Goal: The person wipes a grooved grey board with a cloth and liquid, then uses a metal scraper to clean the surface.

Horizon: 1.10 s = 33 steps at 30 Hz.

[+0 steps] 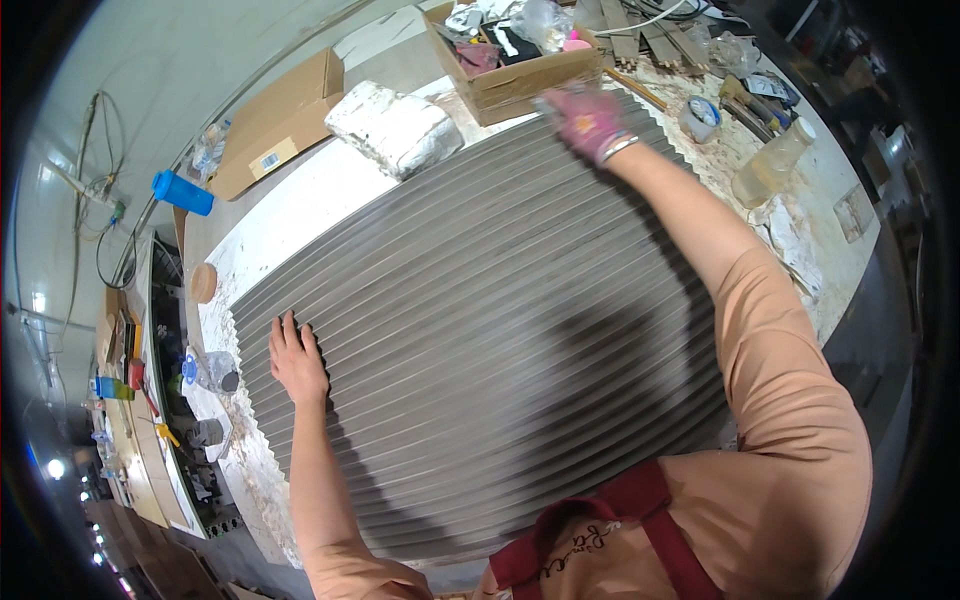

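A large grey ribbed panel (450,270) with a wavy edge covers most of the worktable. My bare left hand (298,362) lies flat near the panel's left edge, its fingers stretched out over the ribs. My right hand (588,122), in a pink patterned glove, is reached out to the panel's far right part, close to an open cardboard box. Motion smears its fingers, and a greyish blur at the fingertips does not show whether anything is held.
Past the panel's far edge stand the open cardboard box (520,90) of odds and ends, a white cloth bundle (393,127) and a flattened carton (275,125). A cloudy bottle (772,165) and a small tub (700,118) stand right. A blue cup (183,192) and clear bottle (212,371) are left.
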{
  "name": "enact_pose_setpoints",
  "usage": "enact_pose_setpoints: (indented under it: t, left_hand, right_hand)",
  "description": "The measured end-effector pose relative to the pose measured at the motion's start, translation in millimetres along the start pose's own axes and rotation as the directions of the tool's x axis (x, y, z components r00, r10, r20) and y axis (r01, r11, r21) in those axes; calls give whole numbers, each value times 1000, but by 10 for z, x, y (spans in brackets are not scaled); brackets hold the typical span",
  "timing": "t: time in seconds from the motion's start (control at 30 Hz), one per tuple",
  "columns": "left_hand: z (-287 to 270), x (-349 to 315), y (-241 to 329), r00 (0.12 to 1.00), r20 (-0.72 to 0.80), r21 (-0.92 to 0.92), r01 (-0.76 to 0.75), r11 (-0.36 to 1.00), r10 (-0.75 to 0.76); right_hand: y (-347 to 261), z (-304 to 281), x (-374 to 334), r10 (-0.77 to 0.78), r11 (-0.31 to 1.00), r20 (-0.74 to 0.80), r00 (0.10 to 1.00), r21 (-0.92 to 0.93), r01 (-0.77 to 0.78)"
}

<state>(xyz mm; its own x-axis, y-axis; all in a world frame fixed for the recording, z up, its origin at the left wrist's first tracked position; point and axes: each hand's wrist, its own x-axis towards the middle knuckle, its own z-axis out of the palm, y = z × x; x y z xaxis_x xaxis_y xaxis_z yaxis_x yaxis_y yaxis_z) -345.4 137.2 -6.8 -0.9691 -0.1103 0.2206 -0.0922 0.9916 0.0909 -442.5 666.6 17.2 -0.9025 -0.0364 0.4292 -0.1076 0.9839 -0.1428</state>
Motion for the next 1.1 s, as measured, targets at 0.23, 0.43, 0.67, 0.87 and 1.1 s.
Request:
enact_pose_setpoints:
  t: [0.23,0.43,0.67,0.87,1.1]
  left_hand:
    - [78,-41,-239,1000,-8,-28,14,1000,-14]
    - [35,-31,-80,1000,1,-22,-12,1000,12]
    - [53,17,-70,999,-28,22,-29,999,29]
    - [-29,-38,-116,1000,-3,-16,13,1000,-13]
    - [-22,-66,-3,999,-8,-46,35,998,-35]
  right_hand:
    - [-1188,214,-287,-200,968,186,962,189,165]
    - [1393,-254,-490,172,949,-51,984,-258,-180]
    - [-75,36,-363,-327,936,-151,933,-185,298]
    - [-2414,218,-265,-409,890,249,878,319,325]
    - [85,262,-204,33,976,-42,999,-215,-41]
